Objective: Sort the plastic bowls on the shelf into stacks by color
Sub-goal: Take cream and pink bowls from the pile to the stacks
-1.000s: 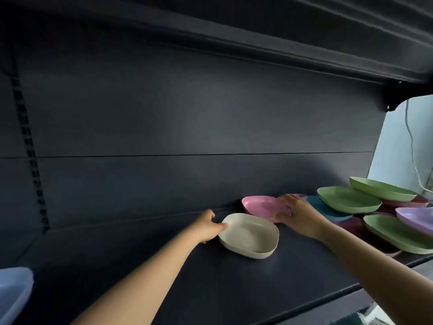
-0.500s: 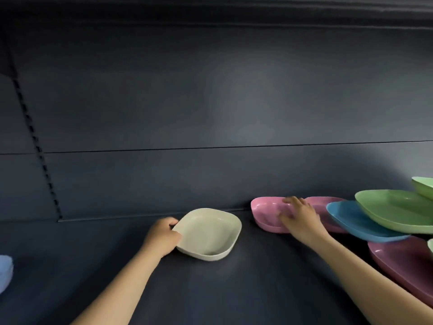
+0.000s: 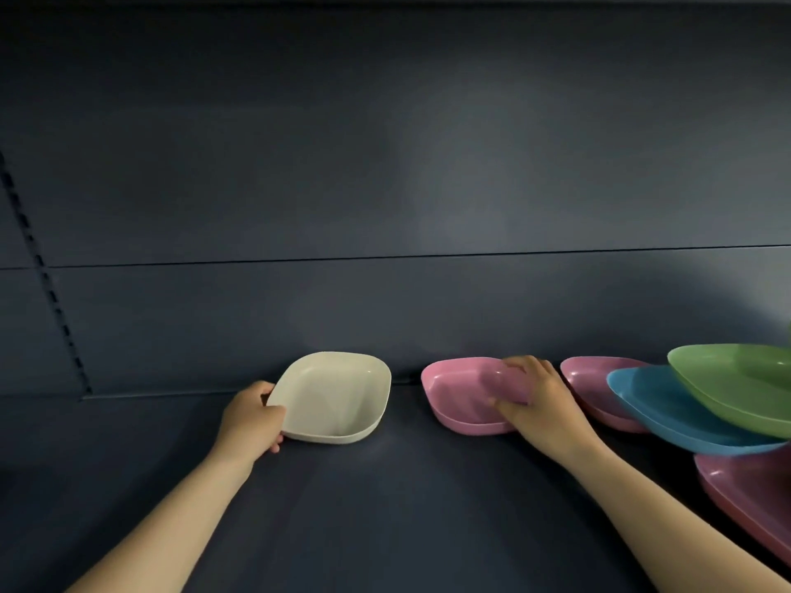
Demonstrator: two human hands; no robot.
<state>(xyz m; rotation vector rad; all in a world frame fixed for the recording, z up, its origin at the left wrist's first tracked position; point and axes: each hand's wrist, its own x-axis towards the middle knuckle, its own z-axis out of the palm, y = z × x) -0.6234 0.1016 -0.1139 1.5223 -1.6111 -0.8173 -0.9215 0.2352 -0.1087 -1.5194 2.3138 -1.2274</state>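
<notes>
A cream bowl (image 3: 331,398) sits on the dark shelf (image 3: 385,507) near the back wall. My left hand (image 3: 252,415) grips its left rim. To its right stands a pink bowl (image 3: 462,398), and my right hand (image 3: 539,400) holds its right rim, fingers curled over the edge. Further right lie a second pink bowl (image 3: 588,385), a blue bowl (image 3: 667,413) overlapping it, and a green bowl (image 3: 736,383) on top of the blue one. Another pink bowl (image 3: 753,494) lies at the front right, cut by the frame edge.
The shelf's dark back panel (image 3: 385,186) rises right behind the bowls. A slotted upright strip (image 3: 47,284) runs down the left side. Bare shelf surface stretches to the left and front of the cream bowl.
The view has swung left and down. My left hand has slid the cream bowl leftward, away from the pink bowl, and my right hand has closed on the pink bowl's rim.
</notes>
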